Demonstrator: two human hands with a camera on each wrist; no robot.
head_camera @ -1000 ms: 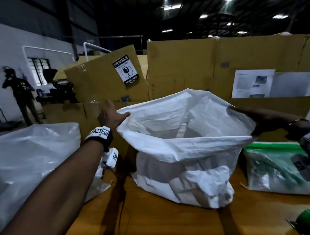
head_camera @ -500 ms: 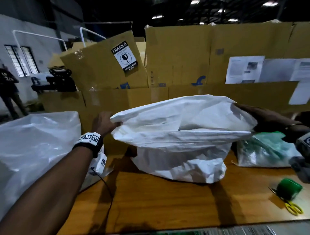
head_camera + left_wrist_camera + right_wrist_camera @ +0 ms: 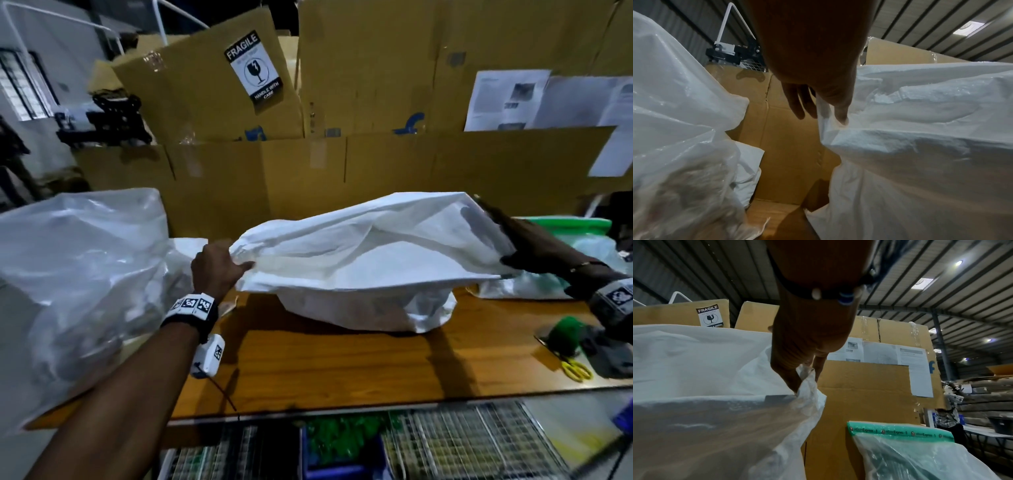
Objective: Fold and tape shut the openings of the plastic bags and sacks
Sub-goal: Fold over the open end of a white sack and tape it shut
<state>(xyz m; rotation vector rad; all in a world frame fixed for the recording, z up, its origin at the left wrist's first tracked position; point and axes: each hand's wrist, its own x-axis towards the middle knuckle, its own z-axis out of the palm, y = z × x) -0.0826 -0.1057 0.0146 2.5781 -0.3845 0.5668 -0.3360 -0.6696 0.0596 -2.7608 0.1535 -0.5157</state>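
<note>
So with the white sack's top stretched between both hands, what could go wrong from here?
1. The left hand and right hand pinch only the corners of the white sack; the mouth might slip free mid-fold.
2. The green tape roll and scissors lie near the table's front edge; the right forearm could knock them off.

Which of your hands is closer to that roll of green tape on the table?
Right. The right hand holds the sack's corner just above the green tape; the left hand grips the far corner.
</note>
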